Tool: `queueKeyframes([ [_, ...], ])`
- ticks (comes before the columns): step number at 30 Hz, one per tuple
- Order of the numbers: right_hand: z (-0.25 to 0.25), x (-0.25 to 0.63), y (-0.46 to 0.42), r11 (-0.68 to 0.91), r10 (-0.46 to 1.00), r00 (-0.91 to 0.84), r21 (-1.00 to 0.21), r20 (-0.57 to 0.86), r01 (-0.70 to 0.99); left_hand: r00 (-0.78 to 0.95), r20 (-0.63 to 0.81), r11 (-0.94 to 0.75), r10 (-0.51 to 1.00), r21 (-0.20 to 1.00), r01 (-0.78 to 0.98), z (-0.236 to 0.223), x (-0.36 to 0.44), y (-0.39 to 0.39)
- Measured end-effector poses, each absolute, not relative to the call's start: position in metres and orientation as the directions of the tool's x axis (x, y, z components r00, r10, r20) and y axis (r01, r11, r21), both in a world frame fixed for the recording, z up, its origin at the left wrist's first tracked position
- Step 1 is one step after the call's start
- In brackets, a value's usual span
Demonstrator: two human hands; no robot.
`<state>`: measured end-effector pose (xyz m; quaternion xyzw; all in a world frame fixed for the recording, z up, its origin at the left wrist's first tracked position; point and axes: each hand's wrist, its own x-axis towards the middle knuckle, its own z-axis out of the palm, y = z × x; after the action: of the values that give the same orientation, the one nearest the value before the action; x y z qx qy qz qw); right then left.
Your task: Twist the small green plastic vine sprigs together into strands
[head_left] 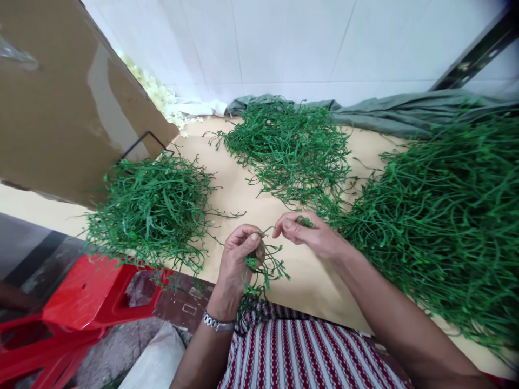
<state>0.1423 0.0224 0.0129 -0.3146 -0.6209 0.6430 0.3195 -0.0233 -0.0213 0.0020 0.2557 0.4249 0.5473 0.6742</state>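
My left hand [238, 254] is closed around a small bunch of thin green plastic-looking stems [272, 270] with little branched tips. Their lower ends hang toward my lap. One stem [265, 232] sticks up between the left thumb and forefinger and reaches toward the fingertips of my right hand [306, 232]. That hand is curled, with a bit of green stem [305, 221] showing inside its fingers. Both hands are over the front of the table [312, 281], close together but apart.
A loose pile of green stems [152, 210] lies at left, another pile [292, 146] at the back, and a large heap [450, 216] at right. A cardboard box [60, 102] stands back left. A red plastic stool [87, 292] is below the table's left edge. Green cloth [377, 113] lines the wall.
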Motion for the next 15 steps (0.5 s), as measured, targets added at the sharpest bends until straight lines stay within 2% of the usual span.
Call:
queueKeyframes([
  [2,0.017,0.139,0.022,0.044,0.768,-0.640,-0.996,-0.018,0.081,-0.015,-0.272,0.230,0.962,0.841,-0.490,0.001,-0.022,-0.021],
  [5,0.018,0.132,0.020,0.058,0.716,-0.697,-0.990,-0.046,0.125,-0.089,-0.199,0.145,0.976,0.897,-0.417,0.000,-0.019,-0.022],
  [10,0.014,0.126,0.018,0.056,0.748,-0.658,-0.981,-0.083,0.187,-0.076,-0.165,0.132,0.983,0.937,-0.324,-0.001,-0.018,-0.024],
  [15,0.010,0.121,0.011,0.009,0.803,-0.592,-0.991,-0.071,0.132,-0.054,-0.150,0.128,0.987,0.947,-0.294,0.001,-0.021,-0.025],
])
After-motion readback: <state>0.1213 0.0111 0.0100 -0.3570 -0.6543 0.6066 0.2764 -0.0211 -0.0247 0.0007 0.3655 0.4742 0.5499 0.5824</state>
